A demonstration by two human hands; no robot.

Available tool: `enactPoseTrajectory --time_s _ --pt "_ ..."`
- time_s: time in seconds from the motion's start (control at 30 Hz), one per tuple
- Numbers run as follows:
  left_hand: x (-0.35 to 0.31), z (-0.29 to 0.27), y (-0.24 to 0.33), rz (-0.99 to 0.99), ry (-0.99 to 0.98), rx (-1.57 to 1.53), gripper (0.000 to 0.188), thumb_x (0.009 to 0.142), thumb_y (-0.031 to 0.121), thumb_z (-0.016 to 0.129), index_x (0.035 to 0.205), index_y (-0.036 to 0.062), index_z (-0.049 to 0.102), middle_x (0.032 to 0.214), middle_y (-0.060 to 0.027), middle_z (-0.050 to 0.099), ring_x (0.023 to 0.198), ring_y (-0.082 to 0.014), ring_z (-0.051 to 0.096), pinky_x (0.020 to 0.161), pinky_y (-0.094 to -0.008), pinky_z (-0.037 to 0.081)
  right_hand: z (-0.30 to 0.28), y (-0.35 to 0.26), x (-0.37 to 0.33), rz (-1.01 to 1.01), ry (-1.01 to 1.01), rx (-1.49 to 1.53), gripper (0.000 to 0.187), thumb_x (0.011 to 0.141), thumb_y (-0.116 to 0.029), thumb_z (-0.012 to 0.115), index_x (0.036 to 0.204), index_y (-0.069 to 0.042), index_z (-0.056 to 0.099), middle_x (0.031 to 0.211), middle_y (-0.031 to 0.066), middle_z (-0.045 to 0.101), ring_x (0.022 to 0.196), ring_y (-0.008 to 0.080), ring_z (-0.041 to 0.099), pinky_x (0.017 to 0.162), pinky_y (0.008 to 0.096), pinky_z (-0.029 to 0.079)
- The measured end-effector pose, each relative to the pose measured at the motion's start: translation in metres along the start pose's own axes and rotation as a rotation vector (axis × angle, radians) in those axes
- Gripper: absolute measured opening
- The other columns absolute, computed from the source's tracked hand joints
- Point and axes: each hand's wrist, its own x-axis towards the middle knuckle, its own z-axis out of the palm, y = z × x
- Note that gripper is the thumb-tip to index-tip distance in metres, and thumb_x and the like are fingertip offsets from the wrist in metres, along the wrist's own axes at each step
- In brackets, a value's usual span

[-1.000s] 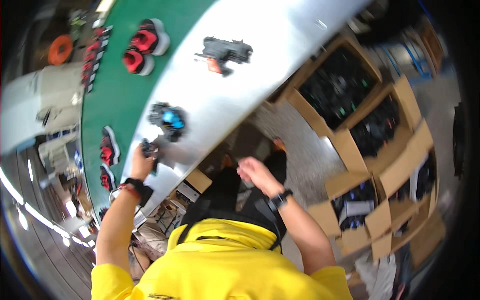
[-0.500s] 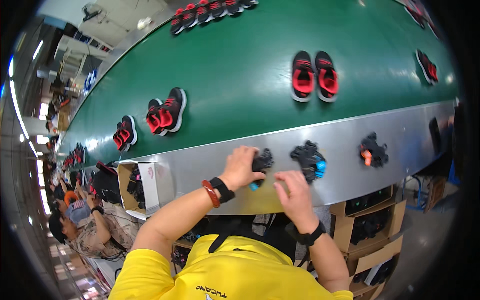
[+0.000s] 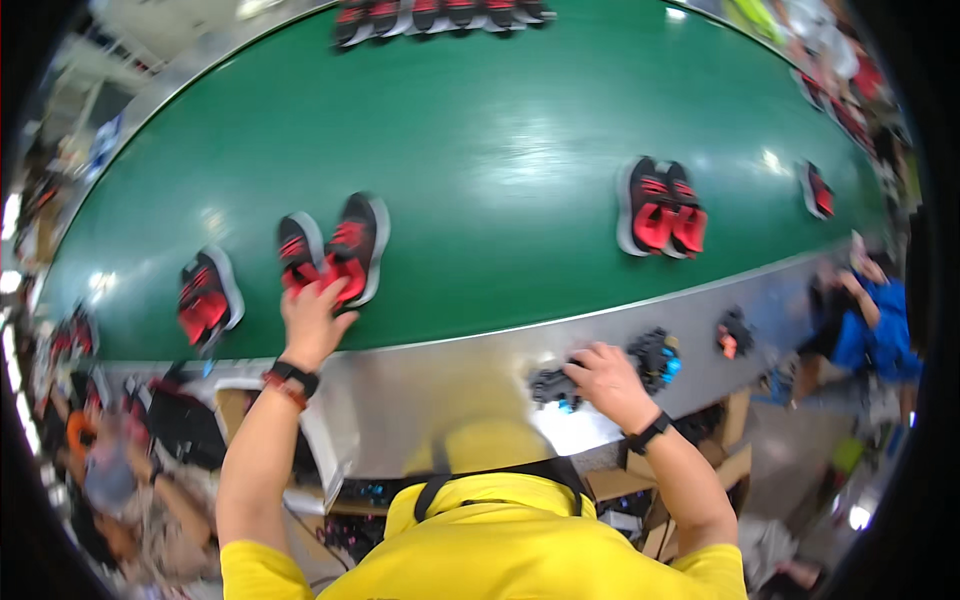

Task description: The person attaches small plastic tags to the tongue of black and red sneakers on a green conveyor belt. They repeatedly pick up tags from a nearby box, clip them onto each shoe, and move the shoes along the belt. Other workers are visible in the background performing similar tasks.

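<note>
My left hand reaches over the near edge of the green belt, thumb apart from the fingers. Its fingertips are at the heels of a pair of black sneakers with red linings, the left shoe and the right shoe; blur hides how firmly they touch. Over the steel ledge, my right hand has its fingers bent down on a bundle of small black pieces with a bit of blue. Just right of it lies another black bundle with blue, then a black bundle with orange.
More sneakers stand on the belt: one pair to the right, others at left, a row at the far side. An open carton sits left of the ledge; cartons stand below right. Co-workers are at both sides.
My left hand has left the black bundle and moved left to the sneakers. My right hand is now on that bundle. The view has shifted.
</note>
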Motion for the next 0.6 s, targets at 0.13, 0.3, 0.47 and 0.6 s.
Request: enactPoseTrajectory --time_s 0.13,0.3,0.47,0.6 --pt "0.008 0.01 0.011 -0.001 0.116 0.025 0.032 0.069 0.026 0.082 0.094 0.0145 0.066 0.093 -0.0082 0.058 0.096 -0.0303 0.055 0.093 -0.0512 0.036 -0.002 0.013 -0.001 0.027 -0.095 0.0 0.028 0.075 -0.02 0.068 0.101 -0.009 0.064 0.107 0.0059 0.063 0.1 0.0268 0.055 0.084 0.0385 0.046" --pt "0.045 0.005 0.091 0.099 0.18 -0.13 0.027 0.066 0.025 0.084 0.084 0.0144 0.068 0.09 -0.0089 0.056 0.095 -0.0284 0.055 0.093 -0.0517 0.034 -0.003 0.016 -0.012 0.053 0.103 0.036 0.023 0.077 -0.021 0.069 0.097 -0.01 0.067 0.099 0.0052 0.064 0.097 0.0248 0.057 0.085 0.0365 0.049" --pt "0.067 0.01 0.159 0.168 0.159 -0.344 0.043 0.07 0.025 0.081 0.108 0.0138 0.064 0.098 -0.0072 0.059 0.099 -0.0281 0.055 0.093 -0.0508 0.034 -0.051 -0.01 0.005 0.249 0.078 0.338 0.014 0.079 -0.017 0.071 0.085 -0.005 0.07 0.092 0.0079 0.066 0.094 0.0291 0.06 0.085 0.0384 0.05" --pt "0.056 0.009 0.147 0.328 0.216 -0.427 0.058 0.071 0.014 0.079 0.124 0.0096 0.056 0.118 -0.0084 0.058 0.105 -0.0291 0.054 0.095 -0.0503 0.034 -0.066 -0.037 0.058 0.555 -0.01 0.881 0.027 0.089 -0.015 0.064 0.113 -0.004 0.06 0.077 0.0076 0.066 0.064 0.0204 0.064 0.06 0.0325 0.052"
